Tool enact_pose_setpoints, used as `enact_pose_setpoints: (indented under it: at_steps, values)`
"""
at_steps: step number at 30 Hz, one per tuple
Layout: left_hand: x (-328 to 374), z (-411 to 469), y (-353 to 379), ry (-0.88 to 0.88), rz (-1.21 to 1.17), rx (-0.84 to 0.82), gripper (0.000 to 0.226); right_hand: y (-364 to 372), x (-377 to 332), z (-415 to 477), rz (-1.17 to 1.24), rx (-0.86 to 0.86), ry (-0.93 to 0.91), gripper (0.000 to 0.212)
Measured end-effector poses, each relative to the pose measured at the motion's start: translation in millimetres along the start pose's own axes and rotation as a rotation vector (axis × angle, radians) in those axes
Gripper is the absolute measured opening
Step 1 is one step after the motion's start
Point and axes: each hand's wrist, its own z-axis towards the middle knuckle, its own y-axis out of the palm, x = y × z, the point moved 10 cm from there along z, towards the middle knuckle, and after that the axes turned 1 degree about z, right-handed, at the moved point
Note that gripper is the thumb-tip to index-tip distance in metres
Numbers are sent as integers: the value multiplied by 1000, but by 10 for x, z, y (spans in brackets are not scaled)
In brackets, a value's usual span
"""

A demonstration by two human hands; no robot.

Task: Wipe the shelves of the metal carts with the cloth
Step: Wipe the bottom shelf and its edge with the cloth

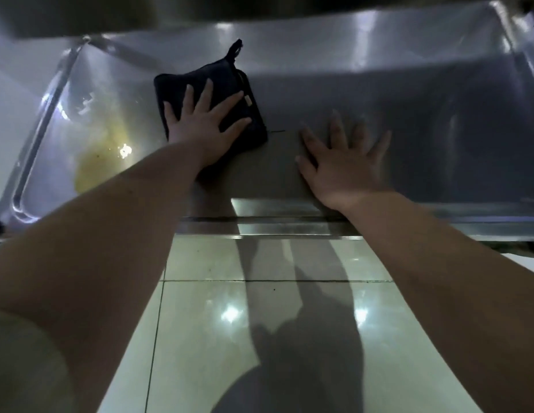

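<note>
Cloth (pixel 182 84) under left hand (pixel 200 125), right hand (pixel 340 168) flat

No readable text
The small tag (pixel 247 100) on the dark cloth (pixel 230 77) is too blurred to read.

Floor (pixel 200 338): large glossy pale tiles, slight green tint. Grout lines (pixel 259 281) are thin and dark; one runs left-right across mid-floor, another runs near-far on the left side. Two bright light glints (pixel 230 315) sit on the tiles, left and right of centre. Broad dark shadows (pixel 304 338) run near-to-far down the middle, widest at the near edge. A few small dark specks (pixel 274 290) lie just near of the cross grout line. Light is dim and cool-toned overall. Pale blurred area (pixel 9 120) at far left: wall or floor, can't tell.
</note>
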Motion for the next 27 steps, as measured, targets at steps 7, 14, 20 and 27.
enact_pose_setpoints:
  at_steps: [7, 14, 20, 27]
  values:
    - [189, -199, 105, 50, -7, 9, 62, 129, -479, -55, -93, 35, -66, 61]
    - [181, -214, 44, 70, -24, 34, 63, 116, -530, -48, -105, 11, -56, 60]
    - [267, -133, 54, 67, -32, 3, 62, 145, -548, -49, -147, 10, -46, 65]
    - [835, -86, 47, 215, -66, -3, 54, 161, -481, -57, -121, -3, 15, 79]
